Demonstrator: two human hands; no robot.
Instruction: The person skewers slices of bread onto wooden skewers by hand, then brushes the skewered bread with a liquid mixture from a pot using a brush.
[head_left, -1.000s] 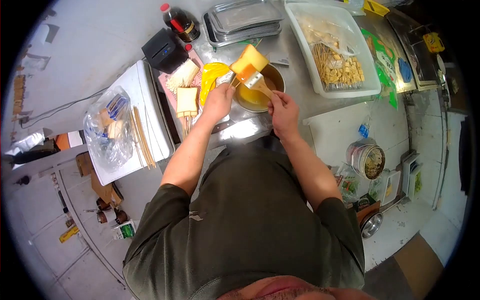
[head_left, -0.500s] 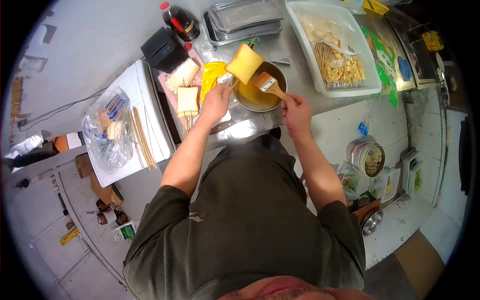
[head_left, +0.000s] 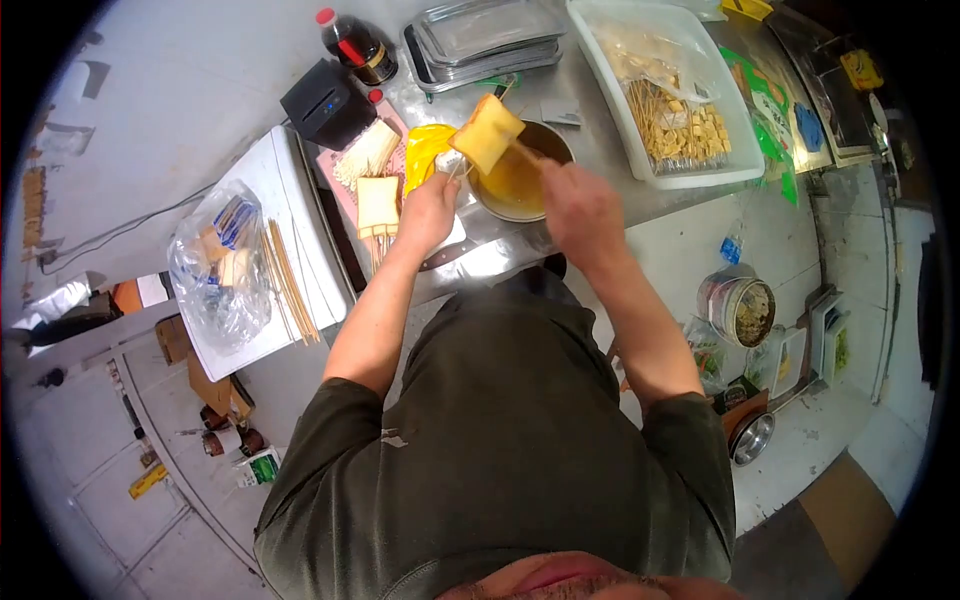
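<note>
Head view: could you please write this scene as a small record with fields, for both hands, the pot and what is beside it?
Left hand: grips a skewer bearing a bread slice
Right hand: grips a thin wooden handle, far end hidden
Pot: holds yellowish liquid; bread slice overlaps its upper left in view
Left of pot: yellow packaging; more skewered bread
Right of pot: whitish tub with skewered pieces

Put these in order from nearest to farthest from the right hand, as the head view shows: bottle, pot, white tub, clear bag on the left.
From the right hand:
1. Pot: just ahead, slightly left.
2. White tub: ahead, to the right.
3. Bottle: farther ahead, to the left.
4. Clear bag: far left.
</note>
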